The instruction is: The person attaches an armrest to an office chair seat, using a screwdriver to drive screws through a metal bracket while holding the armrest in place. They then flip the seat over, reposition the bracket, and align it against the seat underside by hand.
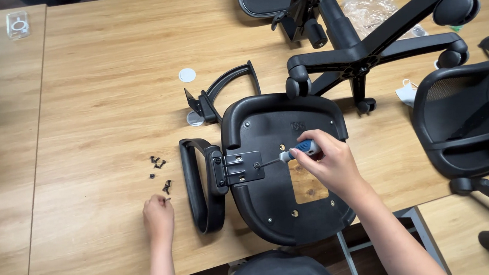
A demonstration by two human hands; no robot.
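- The right hand (pixel 328 163) is clenched around a screwdriver (pixel 292 154) with a blue and grey handle; its thin metal shaft runs leftward from the fist, nearly level, and its tip meets a screw on the armrest bracket (pixel 244 168).
- The bracket, a flat black metal plate, lies just left of the right hand, on the underside of an upturned seat pan (pixel 273 205), which is smooth moulded black plastic with rounded edges and a rectangular opening showing wood below the hand.
- The armrest (pixel 198 187), a curved black loop, extends beyond the bracket, to the left of the screwdriver tip and between the two hands; its long axis runs toward and away from the person, crosswise to the shaft.
- The left hand (pixel 158 215) rests on the wooden table (pixel 91 109), fingers curled and pinching a small dark screw at its fingertips.
- The loose screws (pixel 161 174), small, dark and scattered, lie just beyond the left hand, well apart from the right; the left hand is clearly the nearer one to them.
- A second armrest (pixel 226 86) lies farther off, beyond the seat pan, with a white round disc (pixel 187 74) near it.
- A black five-star chair base (pixel 377 51) with casters lies beyond the right hand, crumpled clear plastic wrap (pixel 370 2) behind it.
- A mesh chair back (pixel 470 120) sits off to the right of the right hand.
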